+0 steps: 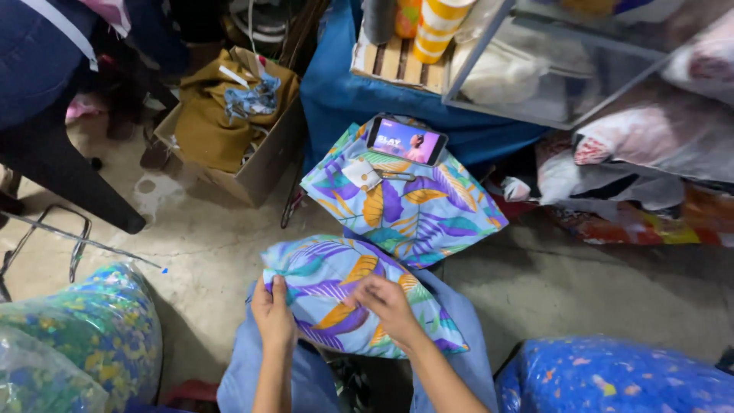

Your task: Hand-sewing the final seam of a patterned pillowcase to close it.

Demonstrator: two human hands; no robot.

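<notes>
Head view looks down on a grey concrete floor [214,245] crowded with a cardboard box [264,164], blue cloth and plastic-wrapped bundles. On the person's lap lies a leaf-print cushion cover [336,294], its long axis running from upper left to lower right. Left hand [273,315] pinches its left edge; right hand [390,302] grips the fabric's middle. Just beyond, a matching stack [413,203] carries a phone [407,141].

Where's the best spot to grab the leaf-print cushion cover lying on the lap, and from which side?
Probably the left edge of the leaf-print fabric cover, where the left hand already pinches it. Come from the left: that edge is gathered and raised off the lap, while the right hand rests on the flatter middle.
</notes>
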